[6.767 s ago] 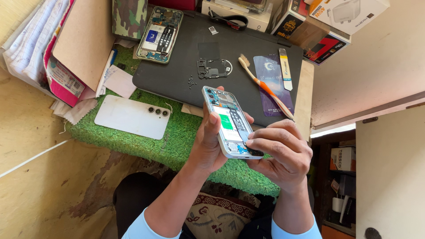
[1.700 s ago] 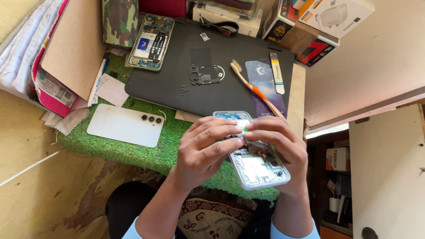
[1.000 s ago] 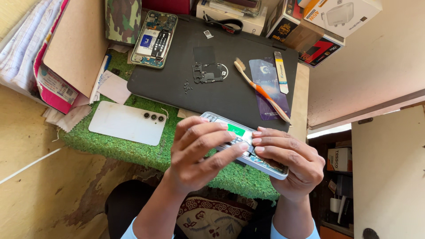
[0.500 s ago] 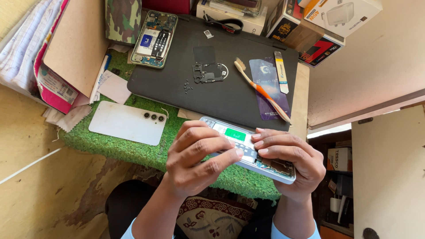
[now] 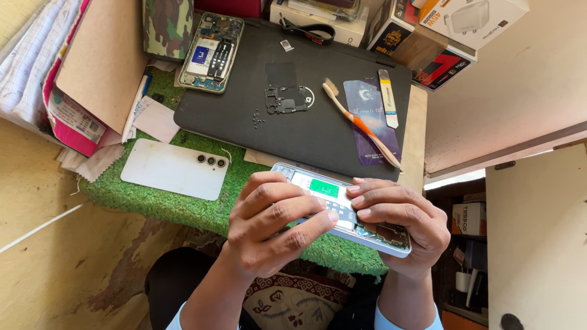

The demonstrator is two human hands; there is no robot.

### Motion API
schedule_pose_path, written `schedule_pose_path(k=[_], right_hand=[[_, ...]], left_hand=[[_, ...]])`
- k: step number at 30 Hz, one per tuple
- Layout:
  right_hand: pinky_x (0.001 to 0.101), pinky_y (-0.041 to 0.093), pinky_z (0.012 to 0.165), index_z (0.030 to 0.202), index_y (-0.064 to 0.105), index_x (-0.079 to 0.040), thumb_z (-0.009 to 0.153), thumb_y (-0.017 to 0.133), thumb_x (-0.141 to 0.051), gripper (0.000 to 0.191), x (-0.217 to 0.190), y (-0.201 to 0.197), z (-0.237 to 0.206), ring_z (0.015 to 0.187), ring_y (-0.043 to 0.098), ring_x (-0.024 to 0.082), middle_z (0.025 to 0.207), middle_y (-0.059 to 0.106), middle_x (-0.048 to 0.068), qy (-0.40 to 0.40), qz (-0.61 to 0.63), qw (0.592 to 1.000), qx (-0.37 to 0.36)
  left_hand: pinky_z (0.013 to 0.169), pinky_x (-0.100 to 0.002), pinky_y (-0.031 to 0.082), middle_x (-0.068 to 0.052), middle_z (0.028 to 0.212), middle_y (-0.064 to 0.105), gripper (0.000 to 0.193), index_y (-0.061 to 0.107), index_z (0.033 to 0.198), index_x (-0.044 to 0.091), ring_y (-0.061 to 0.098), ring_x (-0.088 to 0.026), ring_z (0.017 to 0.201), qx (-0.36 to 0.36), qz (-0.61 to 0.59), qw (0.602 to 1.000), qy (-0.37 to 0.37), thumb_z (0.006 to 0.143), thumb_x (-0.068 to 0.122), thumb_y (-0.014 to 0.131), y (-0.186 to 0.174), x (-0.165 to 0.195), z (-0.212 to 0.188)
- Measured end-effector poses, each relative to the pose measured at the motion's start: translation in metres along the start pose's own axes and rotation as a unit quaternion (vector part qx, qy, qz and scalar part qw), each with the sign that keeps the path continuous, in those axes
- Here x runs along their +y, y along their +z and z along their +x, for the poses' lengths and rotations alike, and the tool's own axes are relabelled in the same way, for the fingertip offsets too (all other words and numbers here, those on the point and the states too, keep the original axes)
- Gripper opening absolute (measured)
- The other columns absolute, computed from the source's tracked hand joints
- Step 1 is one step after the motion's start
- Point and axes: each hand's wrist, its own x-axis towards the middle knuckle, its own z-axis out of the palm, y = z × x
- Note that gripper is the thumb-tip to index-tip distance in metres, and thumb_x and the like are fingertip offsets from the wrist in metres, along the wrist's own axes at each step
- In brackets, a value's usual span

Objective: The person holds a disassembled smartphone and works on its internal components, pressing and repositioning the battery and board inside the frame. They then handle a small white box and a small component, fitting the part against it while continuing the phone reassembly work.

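Observation:
An opened smartphone (image 5: 324, 190) with its back cover off shows a green part and circuit boards. Both hands hold it above the near edge of the green turf mat (image 5: 177, 208). My left hand (image 5: 272, 229) wraps the phone's left half, thumb and fingers pressing on its exposed inside. My right hand (image 5: 400, 223) cups the right end from below, fingers laid over the top edge. The white back cover (image 5: 168, 171) with three camera holes lies on the turf to the left.
A black mat (image 5: 244, 116) carries a small black bracket (image 5: 287, 101), loose screws (image 5: 257, 117), a toothbrush (image 5: 358, 125), a blue card and a pry tool (image 5: 387, 98). A second opened phone (image 5: 213, 52) lies at the back left. Boxes (image 5: 465, 24) and papers (image 5: 67, 73) surround the work area.
The phone has been tilted from upright and facing me to lying flat across both hands. My left hand's fingers have moved onto its exposed inside.

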Motion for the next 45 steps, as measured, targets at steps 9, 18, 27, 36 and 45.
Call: schedule_pose_path(k=[9, 18, 27, 36, 45], right_hand=[[0.0510, 0.064, 0.098, 0.102, 0.069, 0.002, 0.087, 0.079, -0.008, 0.021, 0.000, 0.000, 0.000, 0.100, 0.077, 0.032, 0.102, 0.074, 0.017, -0.007, -0.009, 1.000, 0.002], [0.0493, 0.064, 0.097, 0.102, 0.070, 0.002, 0.085, 0.079, -0.010, 0.022, 0.001, 0.000, -0.001, 0.101, 0.077, 0.033, 0.103, 0.074, 0.016, -0.023, -0.012, 1.000, 0.001], [0.0479, 0.063, 0.096, 0.102, 0.071, 0.002, 0.089, 0.076, -0.022, 0.028, 0.002, -0.002, 0.001, 0.105, 0.077, 0.034, 0.103, 0.074, 0.017, -0.049, -0.021, 0.999, -0.005], [0.0468, 0.064, 0.092, 0.099, 0.071, 0.003, 0.089, 0.075, -0.015, 0.021, 0.003, 0.001, 0.002, 0.100, 0.078, 0.031, 0.098, 0.075, 0.016, -0.068, -0.068, 0.995, 0.008], [0.0394, 0.065, 0.085, 0.097, 0.068, -0.003, 0.080, 0.084, -0.017, 0.027, 0.002, -0.002, -0.004, 0.098, 0.077, 0.030, 0.098, 0.072, 0.011, -0.026, -0.056, 0.998, -0.002]], left_hand=[[0.091, -0.036, 0.058, 0.005, 0.103, 0.070, 0.023, 0.073, 0.108, 0.019, 0.068, -0.013, 0.099, 0.002, -0.007, 1.000, -0.002, 0.089, 0.017, 0.084, 0.000, 0.000, 0.002], [0.090, -0.037, 0.058, 0.004, 0.102, 0.069, 0.021, 0.073, 0.108, 0.017, 0.069, -0.014, 0.098, -0.004, -0.018, 1.000, 0.001, 0.089, 0.015, 0.083, -0.001, -0.001, 0.003], [0.090, -0.038, 0.058, 0.003, 0.102, 0.069, 0.018, 0.073, 0.107, 0.017, 0.069, -0.015, 0.098, -0.005, -0.023, 1.000, 0.001, 0.091, 0.016, 0.081, -0.001, -0.003, 0.002], [0.091, -0.037, 0.058, 0.004, 0.102, 0.070, 0.019, 0.073, 0.107, 0.018, 0.068, -0.013, 0.097, -0.002, -0.027, 1.000, -0.013, 0.090, 0.017, 0.082, 0.005, -0.005, -0.002], [0.089, -0.038, 0.058, 0.004, 0.102, 0.070, 0.020, 0.073, 0.108, 0.017, 0.068, -0.014, 0.098, -0.006, -0.017, 1.000, 0.006, 0.090, 0.017, 0.082, 0.004, -0.006, -0.001]])
